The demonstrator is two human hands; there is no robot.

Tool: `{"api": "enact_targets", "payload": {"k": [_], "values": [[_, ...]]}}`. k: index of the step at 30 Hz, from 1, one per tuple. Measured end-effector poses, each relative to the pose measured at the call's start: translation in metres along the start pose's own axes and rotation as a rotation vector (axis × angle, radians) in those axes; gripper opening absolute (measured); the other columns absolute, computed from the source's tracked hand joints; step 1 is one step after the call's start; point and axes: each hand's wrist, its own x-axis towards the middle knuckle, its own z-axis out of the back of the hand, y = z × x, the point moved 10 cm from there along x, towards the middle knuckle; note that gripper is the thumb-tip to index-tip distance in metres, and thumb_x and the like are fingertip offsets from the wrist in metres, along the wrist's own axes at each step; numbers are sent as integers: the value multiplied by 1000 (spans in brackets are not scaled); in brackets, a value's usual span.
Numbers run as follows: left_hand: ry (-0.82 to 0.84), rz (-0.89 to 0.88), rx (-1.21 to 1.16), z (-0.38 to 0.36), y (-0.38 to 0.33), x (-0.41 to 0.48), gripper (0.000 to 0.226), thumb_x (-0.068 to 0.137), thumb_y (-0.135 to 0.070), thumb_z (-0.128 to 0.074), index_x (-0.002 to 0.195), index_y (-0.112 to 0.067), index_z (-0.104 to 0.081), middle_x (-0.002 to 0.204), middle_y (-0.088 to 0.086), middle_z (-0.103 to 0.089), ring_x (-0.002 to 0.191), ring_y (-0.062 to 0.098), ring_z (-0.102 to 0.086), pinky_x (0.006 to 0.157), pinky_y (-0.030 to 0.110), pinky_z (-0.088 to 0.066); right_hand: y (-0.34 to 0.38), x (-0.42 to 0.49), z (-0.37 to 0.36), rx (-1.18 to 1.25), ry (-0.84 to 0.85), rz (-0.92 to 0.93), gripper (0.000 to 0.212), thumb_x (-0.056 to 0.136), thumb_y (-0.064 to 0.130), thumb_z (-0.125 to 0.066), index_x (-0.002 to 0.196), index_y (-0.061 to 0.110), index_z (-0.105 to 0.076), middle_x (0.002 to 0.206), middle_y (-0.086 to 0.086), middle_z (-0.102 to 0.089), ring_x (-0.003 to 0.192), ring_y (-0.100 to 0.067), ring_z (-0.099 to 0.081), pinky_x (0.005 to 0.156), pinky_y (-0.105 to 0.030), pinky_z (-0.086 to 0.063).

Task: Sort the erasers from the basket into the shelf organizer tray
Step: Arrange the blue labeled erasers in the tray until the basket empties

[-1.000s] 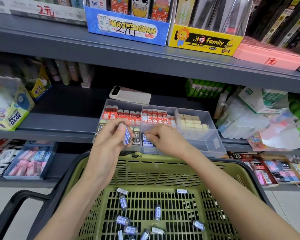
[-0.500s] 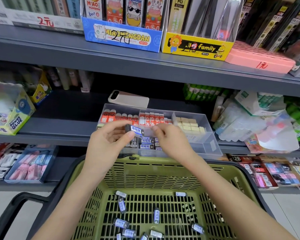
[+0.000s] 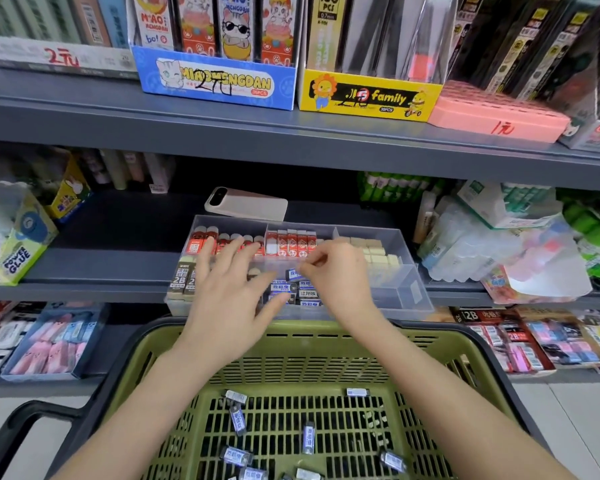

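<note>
A right hand [image 3: 340, 275] pinches a small blue-and-black sleeved rectangular eraser [image 3: 293, 274] by one end above the front middle compartment of a clear plastic shelf organizer tray [image 3: 408, 261]. The left hand [image 3: 227, 292] is spread open beside it, holding nothing. More erasers [image 3: 238, 419] lie loose in the olive-green plastic basket [image 3: 291, 332] below. Light, firm and slick-sleeved, each likely suits a fingertip pinch across its long sides.
</note>
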Motion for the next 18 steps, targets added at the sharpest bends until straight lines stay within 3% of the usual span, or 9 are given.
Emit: {"api": "enact_targets", "payload": {"k": [2,5,10,14,18], "values": [[46,-16,61,-8,0,-1,54,92,-56,-31,103,-24,-74,130,19,-56,130,38,-42,111,62,-12,6,0,-9,-76,-4,24,11,79,11,-67,69,6,-66,74,-5,-64,75,-18,-55,61,-25,-32],[80,-22,91,-15,2,-2,57,93,-57,-27,99,-28,-75,132,18,-55,133,39,-39,110,65,-11,5,1,-18,-89,-4,-2,10,80,9,-65,71,5,-62,74,-7,-62,69,-18,-52,58,-26,-34],[52,-16,55,-15,3,-3,54,93,-57,-29,95,-28,-75,131,18,-55,133,38,-39,110,64,-12,4,2,-31,-104,113,-7,12,83,11,-63,74,6,-69,74,-4,-67,69,-17,-56,70,-19,-37],[-24,-30,-11,-7,3,-8,50,92,-54,-35,100,-24,-74,130,17,-56,132,36,-40,113,59,-10,8,-6,-30,-106,194,38,18,88,11,-57,79,4,-71,76,-8,-69,74,-20,-62,70,-28,-49],[-197,-94,-64,17,2,-25,39,91,-44,-44,97,-18,-73,126,13,-57,126,34,-45,113,56,-18,24,-30,3,62,72,169,11,87,15,-61,83,10,-71,79,2,-69,72,-9,-59,69,-21,-47]]}}
